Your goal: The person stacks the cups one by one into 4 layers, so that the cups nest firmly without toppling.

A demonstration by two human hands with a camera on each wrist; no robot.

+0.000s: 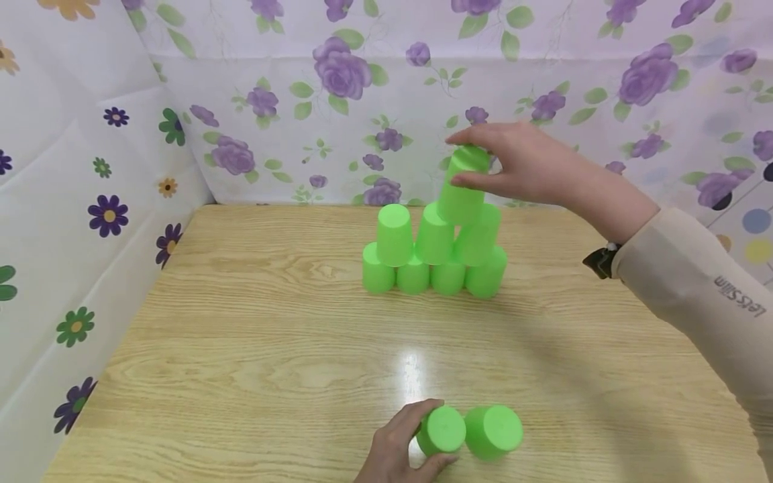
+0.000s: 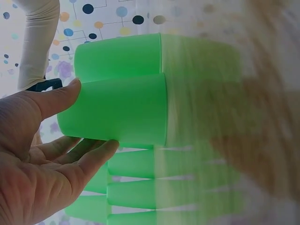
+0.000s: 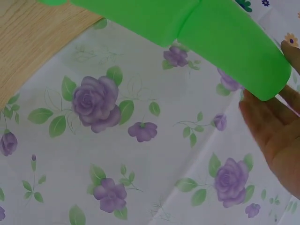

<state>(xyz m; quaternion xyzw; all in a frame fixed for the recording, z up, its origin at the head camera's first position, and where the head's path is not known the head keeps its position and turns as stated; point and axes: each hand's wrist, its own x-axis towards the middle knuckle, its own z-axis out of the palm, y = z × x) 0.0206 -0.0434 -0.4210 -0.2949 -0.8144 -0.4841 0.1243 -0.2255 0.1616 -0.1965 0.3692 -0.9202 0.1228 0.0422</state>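
Upside-down green cups form a stack at the back of the table: a bottom row [image 1: 413, 276] of several, and a second row of three, its leftmost cup [image 1: 394, 235] among them. My right hand [image 1: 525, 161] grips an upside-down green cup [image 1: 461, 194] by its closed end, over the second row's middle and right cups. In the right wrist view, that cup [image 3: 234, 47] meets the green below it. Nearer me, my left hand [image 1: 395, 443] holds another upside-down cup [image 1: 445, 429] between thumb and fingers. One more cup [image 1: 495, 431] stands right beside it.
The wooden table [image 1: 253, 335] meets a flowered cloth [image 1: 272, 134] behind the stack. A second patterned cloth [image 1: 66, 221] hangs along the left side. My right forearm [image 1: 694, 282] reaches over the table's right part.
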